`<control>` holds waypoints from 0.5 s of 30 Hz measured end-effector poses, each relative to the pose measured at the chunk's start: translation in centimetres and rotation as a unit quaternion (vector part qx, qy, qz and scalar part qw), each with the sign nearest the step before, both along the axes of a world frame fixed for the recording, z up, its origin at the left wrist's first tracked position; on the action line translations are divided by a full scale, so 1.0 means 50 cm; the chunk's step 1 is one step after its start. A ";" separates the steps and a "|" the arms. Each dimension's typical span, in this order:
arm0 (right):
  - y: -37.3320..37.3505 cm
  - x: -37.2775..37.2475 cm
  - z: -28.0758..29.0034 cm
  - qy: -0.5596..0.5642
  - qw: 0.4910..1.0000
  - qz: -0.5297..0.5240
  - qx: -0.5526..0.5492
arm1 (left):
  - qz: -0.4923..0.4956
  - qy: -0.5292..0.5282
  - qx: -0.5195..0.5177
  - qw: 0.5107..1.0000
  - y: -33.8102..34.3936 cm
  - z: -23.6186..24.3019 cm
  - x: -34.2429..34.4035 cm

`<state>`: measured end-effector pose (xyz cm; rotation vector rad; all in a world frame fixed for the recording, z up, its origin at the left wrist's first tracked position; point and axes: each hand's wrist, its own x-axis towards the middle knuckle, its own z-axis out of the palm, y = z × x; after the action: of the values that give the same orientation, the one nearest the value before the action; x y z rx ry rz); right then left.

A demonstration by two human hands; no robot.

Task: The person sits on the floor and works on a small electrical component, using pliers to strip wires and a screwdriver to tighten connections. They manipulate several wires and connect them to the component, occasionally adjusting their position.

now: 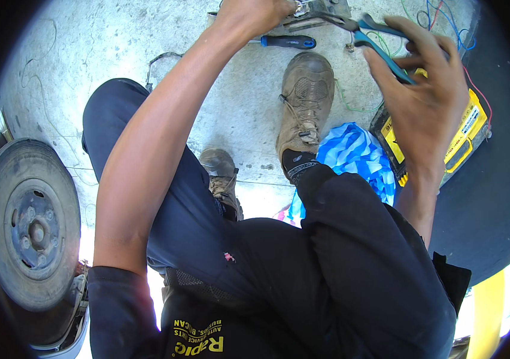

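My left hand (257,14) is at the top edge, fingers closed on a small metal part (300,8) at a dark metal assembly (321,24); its fingertips are partly out of view. My right hand (422,96), at upper right, holds long-nose pliers (366,38) with teal handles, the jaws reaching left to the metal part. A blue-and-black screwdriver (288,42) lies on the concrete floor just below the assembly. Thin coloured wires (458,33) trail around the right hand.
My booted feet (306,90) rest on the concrete (45,113). Beside them lie blue patterned fabric (357,155) and a yellow-black battery (466,134). A wheel with tyre (15,179) is at left; a dark curved surface (488,197) is at right.
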<state>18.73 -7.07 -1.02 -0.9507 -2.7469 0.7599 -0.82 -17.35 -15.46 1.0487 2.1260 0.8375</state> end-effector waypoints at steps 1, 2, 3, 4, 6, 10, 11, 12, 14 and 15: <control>0.004 0.011 0.015 -0.004 1.000 -0.013 -0.017 | 0.003 0.002 0.003 1.000 0.000 -0.002 0.000; 0.013 0.023 0.030 -0.035 0.998 -0.029 -0.046 | 0.002 0.005 0.008 1.000 0.001 -0.003 0.000; 0.020 0.031 0.033 -0.031 0.996 -0.043 -0.074 | 0.001 0.009 0.013 1.000 0.001 -0.003 0.000; 0.022 0.041 0.033 -0.027 0.993 -0.058 -0.101 | 0.000 0.013 0.019 1.000 0.002 -0.003 0.000; 0.015 0.063 0.024 -0.009 0.981 -0.107 -0.162 | -0.001 0.016 0.020 1.000 0.002 0.000 0.000; -0.003 0.092 -0.031 -0.048 0.951 -0.054 -0.300 | -0.001 0.008 0.031 0.999 -0.005 0.002 0.000; -0.016 0.094 -0.052 -0.063 0.944 -0.055 -0.319 | -0.009 0.006 0.025 1.000 -0.003 0.000 0.001; -0.026 0.090 -0.074 -0.077 0.924 -0.067 -0.370 | -0.014 0.010 0.015 1.000 -0.003 0.000 0.004; -0.060 0.068 -0.126 -0.081 0.888 -0.080 -0.446 | -0.006 0.044 0.006 0.999 -0.002 0.000 0.005; -0.083 0.055 -0.150 -0.081 0.875 -0.087 -0.470 | 0.000 0.058 -0.011 0.998 0.000 0.000 0.007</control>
<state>21.48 -11.22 -8.53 -1.4108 -2.2744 2.1352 -0.48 -17.33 -15.46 1.1100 2.2252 0.7673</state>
